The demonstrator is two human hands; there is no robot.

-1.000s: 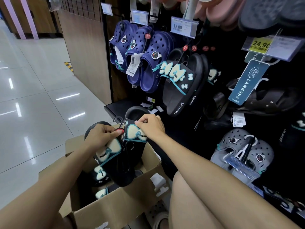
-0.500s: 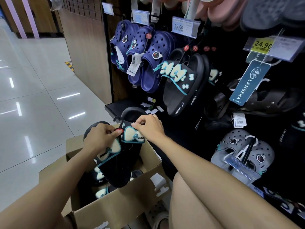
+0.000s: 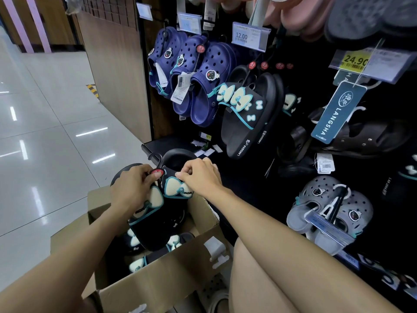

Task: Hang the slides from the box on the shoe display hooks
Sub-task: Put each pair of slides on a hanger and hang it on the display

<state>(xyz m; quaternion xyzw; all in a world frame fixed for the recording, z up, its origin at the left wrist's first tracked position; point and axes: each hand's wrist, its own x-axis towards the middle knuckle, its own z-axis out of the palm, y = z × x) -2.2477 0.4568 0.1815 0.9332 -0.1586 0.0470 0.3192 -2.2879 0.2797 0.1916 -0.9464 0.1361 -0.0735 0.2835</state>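
Note:
Above an open cardboard box (image 3: 158, 288) I hold a pair of black slides (image 3: 158, 224) with cream-and-teal bows, joined by a black plastic hanger hook (image 3: 155, 158). My left hand (image 3: 133, 188) grips the left slide at its strap, thumb by the hanger's red disc. My right hand (image 3: 199, 175) pinches the top edge of the right slide's strap. More bow slides (image 3: 155, 251) lie inside the box. A matching pair of hung slides (image 3: 248, 116) is on the display hooks above.
Navy clogs (image 3: 191, 80) hang at upper left of the black display wall, grey clogs (image 3: 329, 211) at lower right, dark sandals (image 3: 361, 136) at right. Price tags (image 3: 248, 37) stick out on hook ends. A wooden panel (image 3: 115, 64) borders the rack. My knee (image 3: 270, 267) is beside the box.
Both hands have lifted the pair of slides slightly higher over the box and shifted their fingers on the straps; the hanger hook now shows above my left thumb.

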